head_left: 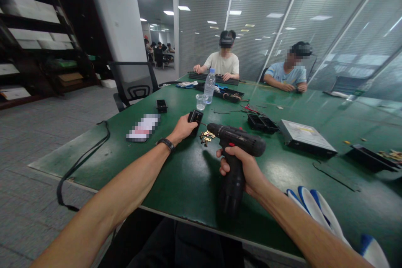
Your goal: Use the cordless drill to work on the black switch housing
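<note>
My left hand [184,129] grips a small black box-like part [196,118] and holds it tilted over the green table [176,167]. A black cordless drill [234,167] is in my right hand [240,165], its handle wrapped by my fingers. The drill's thin bit points left at the face of the black part; whether the tip touches it is too small to tell. Beneath and between the two lies a small pile of brass-coloured pieces and screws [206,138].
A clear cup [201,101] and water bottle [210,86] stand beyond my left hand. Left are a phone [143,127] and black box [161,106]. Right are black trays [262,123], a metal drive [307,138] and gloves [317,209]. Two people sit across.
</note>
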`<state>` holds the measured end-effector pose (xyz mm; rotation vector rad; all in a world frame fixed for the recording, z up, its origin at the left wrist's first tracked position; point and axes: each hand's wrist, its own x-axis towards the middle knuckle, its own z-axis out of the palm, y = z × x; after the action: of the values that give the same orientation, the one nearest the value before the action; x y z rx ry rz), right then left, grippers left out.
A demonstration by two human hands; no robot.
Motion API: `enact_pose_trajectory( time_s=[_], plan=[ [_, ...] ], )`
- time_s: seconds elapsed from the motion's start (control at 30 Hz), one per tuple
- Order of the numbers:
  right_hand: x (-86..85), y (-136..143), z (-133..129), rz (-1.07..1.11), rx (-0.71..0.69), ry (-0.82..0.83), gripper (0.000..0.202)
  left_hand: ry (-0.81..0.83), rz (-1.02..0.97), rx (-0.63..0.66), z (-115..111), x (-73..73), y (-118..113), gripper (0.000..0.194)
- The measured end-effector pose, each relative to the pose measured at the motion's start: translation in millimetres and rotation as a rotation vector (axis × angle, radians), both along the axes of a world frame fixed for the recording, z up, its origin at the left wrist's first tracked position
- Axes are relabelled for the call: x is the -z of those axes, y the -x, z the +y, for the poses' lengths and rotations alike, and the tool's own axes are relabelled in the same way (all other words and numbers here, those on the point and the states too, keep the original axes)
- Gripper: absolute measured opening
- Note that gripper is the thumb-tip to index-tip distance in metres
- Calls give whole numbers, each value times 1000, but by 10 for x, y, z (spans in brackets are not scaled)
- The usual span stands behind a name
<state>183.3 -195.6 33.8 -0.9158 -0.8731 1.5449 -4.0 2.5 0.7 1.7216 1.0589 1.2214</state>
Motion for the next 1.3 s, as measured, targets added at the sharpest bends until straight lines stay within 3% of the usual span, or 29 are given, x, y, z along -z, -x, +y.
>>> enact_pose_trajectory(
  time_s=[0.23, 0.5, 0.83, 1.3],
  plan=[
    [13, 0, 8, -16, -1, 8, 22, 5, -6, 9, 4, 16, -3, 25],
    [-118, -44, 23, 67, 3, 106, 21, 3, -7, 10, 11, 24, 3, 28],
    [-40, -23, 24, 81, 22, 17, 10, 6, -18, 1, 2, 23, 5, 28],
    [4, -34, 16, -7, -2, 25, 18, -21, 0, -16, 40, 59, -1, 28]
  ],
)
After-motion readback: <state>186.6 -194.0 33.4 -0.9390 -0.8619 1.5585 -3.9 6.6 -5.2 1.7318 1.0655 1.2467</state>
